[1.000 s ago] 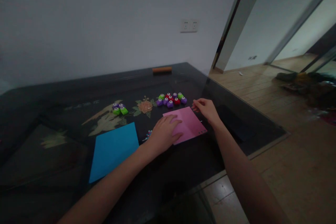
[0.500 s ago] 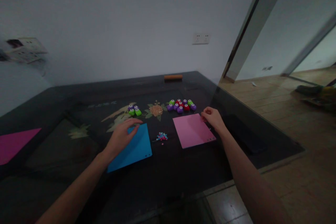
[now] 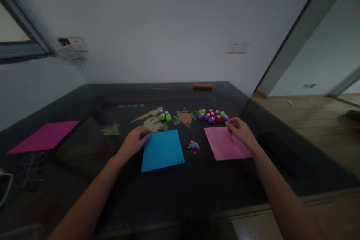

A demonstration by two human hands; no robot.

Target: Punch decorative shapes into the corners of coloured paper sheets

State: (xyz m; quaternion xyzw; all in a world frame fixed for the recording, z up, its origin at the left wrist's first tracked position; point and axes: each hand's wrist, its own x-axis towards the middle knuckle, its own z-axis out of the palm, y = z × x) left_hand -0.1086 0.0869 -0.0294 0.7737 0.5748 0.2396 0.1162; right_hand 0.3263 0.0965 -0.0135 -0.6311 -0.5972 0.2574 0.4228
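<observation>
Laying out paper sheets on the dark counter [image 3: 84, 127], by the look of it. Resting the left hand [image 3: 134, 143], fingers loosely spread and gripping nothing, at the top left corner of the blue sheet [image 3: 162, 150]. Pressing the right hand [image 3: 240, 132], open and flat, on the far edge of the pink sheet [image 3: 225, 145], just beside the cluster of small punches [image 3: 212, 115]. Needing, likely, a firm pinch on a corner to shift either sheet.

Blue sheet [image 3: 162, 150], pink sheet [image 3: 225, 143], magenta sheet [image 3: 45, 136]: matt paper. Tabletop [image 3: 197, 187]: glossy dark glass-like, reflective. Small punches [image 3: 213, 115]: shiny coloured plastic. Floor [image 3: 315, 120]: smooth wood planks.
</observation>
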